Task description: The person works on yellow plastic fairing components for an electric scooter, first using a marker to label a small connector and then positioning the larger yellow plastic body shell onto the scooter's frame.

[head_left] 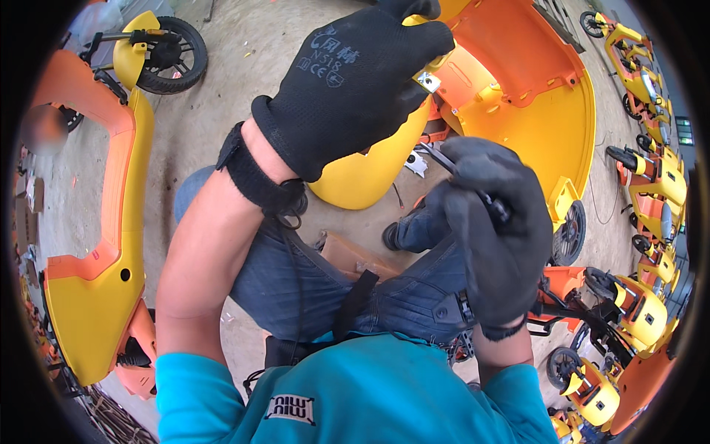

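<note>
Hands in black gloves at work on a yellow-and-orange scooter panel (518, 89), upper centre of the frame.

The left hand (355, 81) grips the panel's edge; the right hand (492, 222), lower right, is closed around a thin dark tool (444, 159) angled toward it.

The left hand (355, 81), in a black glove, covers the upper edge of the yellow body panel (370, 174); its fingertips pass out of sight behind that edge. The right hand (492, 229) encloses the handle of a thin dark tool (444, 159); only the shaft shows, and the tip is too small to identify. The small metal bracket (427, 81) is partly covered by the left glove. The orange shell (518, 66) is cut off at the top edge. The row of yellow scooters (651, 185) is distorted at the rim. A blurred patch (44, 127) on the far left cannot be identified
</note>
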